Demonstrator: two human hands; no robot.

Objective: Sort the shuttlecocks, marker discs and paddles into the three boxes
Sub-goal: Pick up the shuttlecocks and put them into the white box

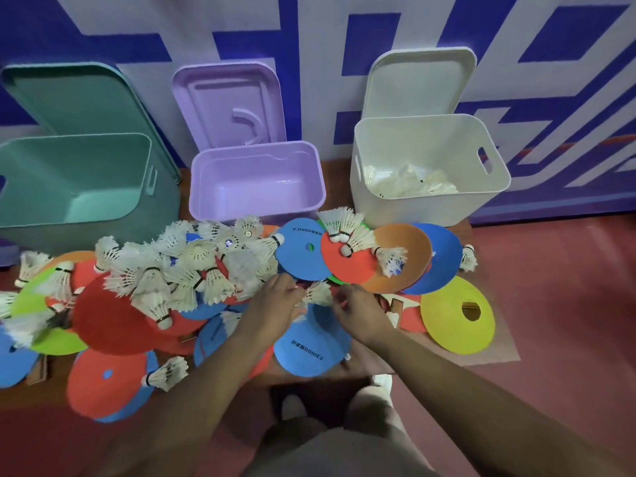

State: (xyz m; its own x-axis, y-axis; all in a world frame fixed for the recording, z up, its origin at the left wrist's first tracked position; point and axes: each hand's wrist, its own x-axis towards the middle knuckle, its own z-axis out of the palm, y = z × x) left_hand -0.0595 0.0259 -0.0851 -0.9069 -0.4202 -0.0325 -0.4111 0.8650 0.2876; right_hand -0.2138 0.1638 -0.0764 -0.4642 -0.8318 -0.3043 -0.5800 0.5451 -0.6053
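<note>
**Shuttlecock pick in hand; two boxes unfilled**

One shuttlecock (318,293) sits at the centre of the pile, between the two hands, resting over the discs (113,321). The left hand (275,306) has thumb and fingers closed on its feathers. The right hand (359,316) is curled just beside it. Whether it grips the cork end cannot be told.

Judged step: shuttlecocks are being cleared first. The next move calls for a lift clear of the heap and a carry forward and right to the white box (413,208). The feathers are fragile and snag on neighbours, so a light hold is advised.

Many loose shuttlecocks (192,270) remain heaped to the left, with a few on the discs near the white box. Paddles are not plainly visible and are probably buried.

Containers: the white box holds a layer of shuttlecocks. The purple box (254,208) and green box (51,218) show bare interiors. All three lids (227,98) stand open against the wall.
</note>
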